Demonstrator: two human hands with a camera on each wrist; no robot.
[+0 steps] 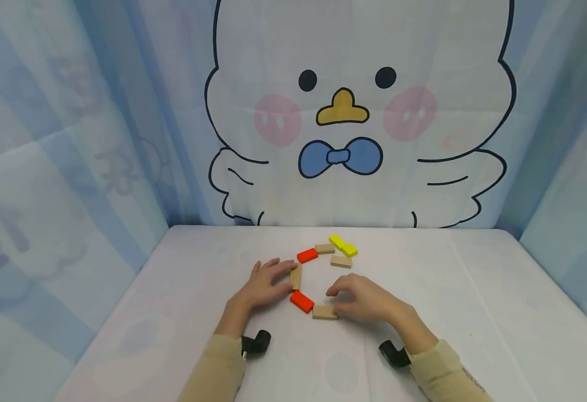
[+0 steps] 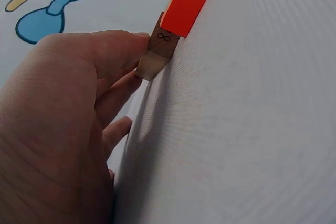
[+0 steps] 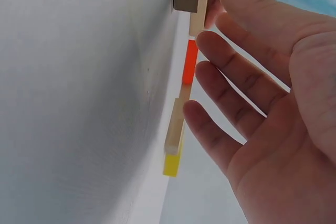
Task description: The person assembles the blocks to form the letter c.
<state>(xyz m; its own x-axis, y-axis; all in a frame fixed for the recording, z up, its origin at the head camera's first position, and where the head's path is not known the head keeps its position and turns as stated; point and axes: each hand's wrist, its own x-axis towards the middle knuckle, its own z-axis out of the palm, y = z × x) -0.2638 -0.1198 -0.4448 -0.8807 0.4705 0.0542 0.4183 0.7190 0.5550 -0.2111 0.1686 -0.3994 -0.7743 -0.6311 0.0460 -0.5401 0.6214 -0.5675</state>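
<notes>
My left hand (image 1: 265, 285) pinches an upright-lying wooden block (image 1: 295, 277) at the left of a curved row, thumb at its near end and a finger at its far end. A dark figure like an 8 marks a wooden face (image 2: 164, 37) in the left wrist view. In front of that block lies a red block (image 1: 301, 302), and beside it another wooden block (image 1: 324, 312). My right hand (image 1: 368, 298) hovers at this block's right end, thumb tip close to it. Its fingers (image 3: 226, 51) are loosely bent and apart, holding nothing.
Farther back, the row runs on with a red block (image 1: 307, 255), a wooden block (image 1: 325, 249) and two yellow blocks (image 1: 343, 246). One more wooden block (image 1: 340, 261) lies just inside the curve. A white cloth covers the table (image 1: 474, 312); a printed curtain (image 1: 358, 195) hangs behind it.
</notes>
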